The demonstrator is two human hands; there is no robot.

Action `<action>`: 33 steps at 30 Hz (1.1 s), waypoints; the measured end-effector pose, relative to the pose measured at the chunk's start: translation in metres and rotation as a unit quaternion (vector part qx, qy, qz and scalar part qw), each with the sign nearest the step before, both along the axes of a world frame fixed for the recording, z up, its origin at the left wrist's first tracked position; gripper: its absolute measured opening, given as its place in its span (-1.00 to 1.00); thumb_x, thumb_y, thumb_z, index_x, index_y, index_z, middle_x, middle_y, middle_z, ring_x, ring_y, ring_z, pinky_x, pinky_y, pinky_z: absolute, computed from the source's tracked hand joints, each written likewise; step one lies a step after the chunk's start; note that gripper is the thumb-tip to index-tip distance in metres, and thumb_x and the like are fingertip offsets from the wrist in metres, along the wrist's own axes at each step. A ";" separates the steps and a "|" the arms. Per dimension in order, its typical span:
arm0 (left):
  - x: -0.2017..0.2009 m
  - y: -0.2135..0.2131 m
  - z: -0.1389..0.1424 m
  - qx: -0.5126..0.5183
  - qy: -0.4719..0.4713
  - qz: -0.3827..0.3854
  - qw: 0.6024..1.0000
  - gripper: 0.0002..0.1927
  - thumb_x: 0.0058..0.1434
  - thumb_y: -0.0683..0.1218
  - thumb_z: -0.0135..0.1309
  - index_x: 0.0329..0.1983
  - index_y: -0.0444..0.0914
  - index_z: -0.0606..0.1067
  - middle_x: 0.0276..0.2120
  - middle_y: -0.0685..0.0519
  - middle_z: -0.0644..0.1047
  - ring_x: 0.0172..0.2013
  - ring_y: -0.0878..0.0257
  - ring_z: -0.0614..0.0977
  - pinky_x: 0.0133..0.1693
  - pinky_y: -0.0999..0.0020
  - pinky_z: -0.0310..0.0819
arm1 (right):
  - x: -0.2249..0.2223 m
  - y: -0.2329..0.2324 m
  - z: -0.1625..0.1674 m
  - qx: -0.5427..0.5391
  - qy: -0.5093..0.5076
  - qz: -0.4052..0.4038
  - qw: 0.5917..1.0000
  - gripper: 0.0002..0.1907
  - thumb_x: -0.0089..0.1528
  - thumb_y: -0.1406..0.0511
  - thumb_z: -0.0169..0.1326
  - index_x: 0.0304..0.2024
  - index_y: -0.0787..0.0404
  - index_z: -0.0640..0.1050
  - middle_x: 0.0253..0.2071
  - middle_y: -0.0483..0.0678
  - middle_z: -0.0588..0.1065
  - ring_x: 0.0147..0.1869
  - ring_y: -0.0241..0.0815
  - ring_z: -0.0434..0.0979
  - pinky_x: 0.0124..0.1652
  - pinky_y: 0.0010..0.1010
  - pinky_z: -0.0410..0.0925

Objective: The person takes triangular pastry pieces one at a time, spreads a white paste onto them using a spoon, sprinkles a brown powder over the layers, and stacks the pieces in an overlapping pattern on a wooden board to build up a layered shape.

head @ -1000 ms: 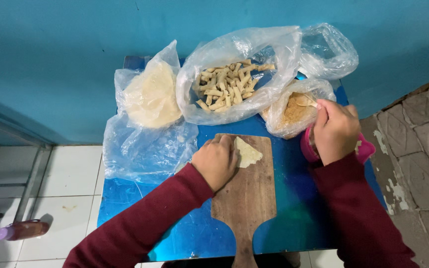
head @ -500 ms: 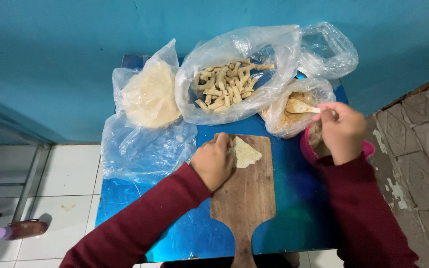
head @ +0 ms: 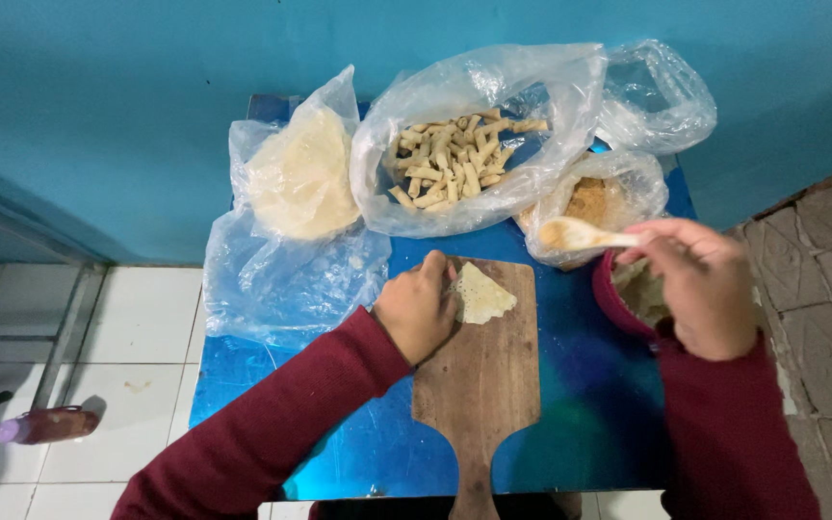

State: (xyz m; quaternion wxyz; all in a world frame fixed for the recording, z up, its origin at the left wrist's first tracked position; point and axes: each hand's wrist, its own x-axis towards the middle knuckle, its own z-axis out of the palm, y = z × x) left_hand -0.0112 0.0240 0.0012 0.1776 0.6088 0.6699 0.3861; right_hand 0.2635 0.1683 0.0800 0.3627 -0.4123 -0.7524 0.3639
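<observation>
Right hand (head: 700, 289) has lifted the loaded spoon (head: 575, 233) out of the filling bag (head: 618, 188), swinging toward centre frame, where left hand (head: 416, 308) pins the wrapper (head: 479, 294) on the board (head: 479, 376).

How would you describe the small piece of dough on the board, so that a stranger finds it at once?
Start at the blue table and find the wooden board in its middle. At the board's far end, beside the left hand, lies a pale triangular piece of dough. Unlike the other food, which sits in plastic bags, it lies bare on the wood.
</observation>
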 end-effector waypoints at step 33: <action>0.008 -0.004 0.008 0.032 -0.062 -0.001 0.998 -0.76 0.17 -0.22 0.09 -0.09 -0.27 0.40 -0.30 -0.11 0.58 -0.39 -0.04 0.67 -0.32 0.13 0.56 | -0.047 -0.046 -0.012 0.082 -0.134 0.089 0.984 -0.86 0.28 0.41 0.15 -0.14 0.20 0.68 -0.38 -0.04 0.62 -0.34 -0.31 0.63 -0.32 -0.48 0.41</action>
